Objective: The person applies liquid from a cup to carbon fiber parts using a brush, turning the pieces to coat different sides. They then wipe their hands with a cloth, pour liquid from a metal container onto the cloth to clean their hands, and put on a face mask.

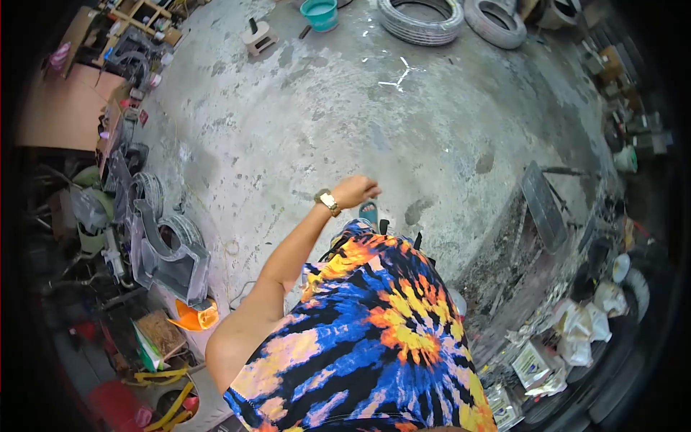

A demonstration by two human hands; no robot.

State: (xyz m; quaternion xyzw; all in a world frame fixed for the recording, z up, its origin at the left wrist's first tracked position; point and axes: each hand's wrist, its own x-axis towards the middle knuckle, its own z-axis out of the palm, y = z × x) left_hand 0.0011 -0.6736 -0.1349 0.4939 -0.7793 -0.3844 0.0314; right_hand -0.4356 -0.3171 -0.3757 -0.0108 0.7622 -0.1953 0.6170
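My left hand point(353, 191) hangs in front of my body, over the bare concrete floor. Its fingers are loosely curled in, and no object shows in or around them. A gold-coloured watch point(329, 202) sits on that wrist. Just below the hand, a foot in a green sandal point(368, 211) shows past the hem of my tie-dye shirt point(374, 324). My right hand is out of view.
Tyres point(421, 21), a teal basin point(319, 14) and a small stool point(259, 37) stand on the concrete floor point(288, 129) ahead. A dark vehicle panel point(169, 266) lies left. On the right, a dark board point(544, 207) leans near piled bags point(576, 324).
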